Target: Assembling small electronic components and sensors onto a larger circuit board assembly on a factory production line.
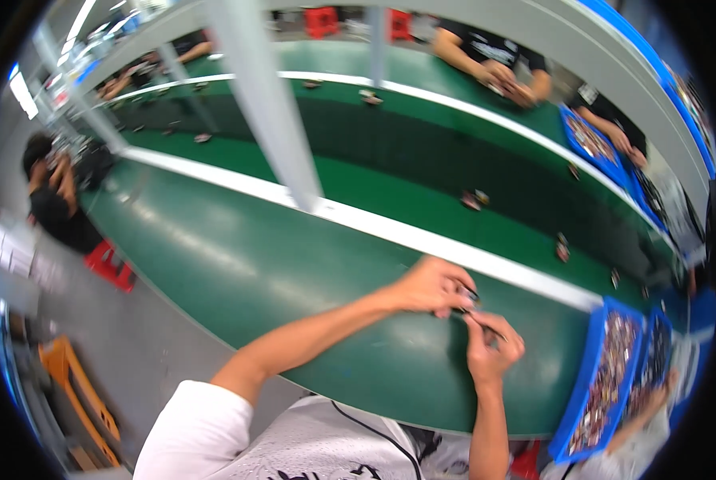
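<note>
Over the green tabletop [358,336], my two hands meet fingertip to fingertip. My left hand [431,286] is closed around a small dark piece with a shiny edge [473,295], mostly covered by the fingers; its kind is too small to tell. Just below and to the right, my right hand [495,346] has thumb and fingers pinched together against the lower end of that piece. Whether the right fingers also hold a separate part is hidden.
A white rail [390,230] divides the tabletop from a green conveyor belt [374,188] with several small parts [474,200]. Blue bins [588,376] full of small pieces stand at right. A grey post [266,104] rises ahead. Other people [494,60] work across and beside.
</note>
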### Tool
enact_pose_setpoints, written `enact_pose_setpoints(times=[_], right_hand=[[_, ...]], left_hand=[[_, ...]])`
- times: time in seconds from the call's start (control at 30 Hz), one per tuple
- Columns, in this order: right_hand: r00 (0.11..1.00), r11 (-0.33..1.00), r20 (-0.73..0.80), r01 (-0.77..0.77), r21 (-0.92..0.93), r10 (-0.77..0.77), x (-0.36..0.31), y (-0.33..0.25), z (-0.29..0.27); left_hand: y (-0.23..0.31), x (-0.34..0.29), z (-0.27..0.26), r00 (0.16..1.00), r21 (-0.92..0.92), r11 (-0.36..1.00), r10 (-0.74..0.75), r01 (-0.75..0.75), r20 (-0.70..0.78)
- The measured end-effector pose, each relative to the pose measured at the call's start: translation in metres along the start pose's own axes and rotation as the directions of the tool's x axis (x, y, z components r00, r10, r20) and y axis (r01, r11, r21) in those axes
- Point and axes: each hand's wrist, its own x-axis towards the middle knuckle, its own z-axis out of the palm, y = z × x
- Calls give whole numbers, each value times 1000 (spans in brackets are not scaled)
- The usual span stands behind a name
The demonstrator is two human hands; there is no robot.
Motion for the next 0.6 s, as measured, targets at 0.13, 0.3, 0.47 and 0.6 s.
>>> enact_pose_setpoints(times=[0.13, 0.3, 0.47, 0.6], right_hand=[[999, 999, 21, 26, -43, -25, -6, 3, -4], [996, 996, 14, 86, -35, -86, -9, 1, 0], [993, 990, 28, 116, -82, -114, -9, 5, -1], [991, 989, 65, 120, -87, -114, -8, 6, 1]], left_hand=[[-9, 3, 8, 997, -61, 995, 74, -75, -12], [-3, 1, 12, 993, -45, 993, 107, -109, -46], [-2, 4, 18, 986, 37, 994, 109, -105, -126], [-20, 12, 25, 947, 190, 972, 187, -140, -261]])
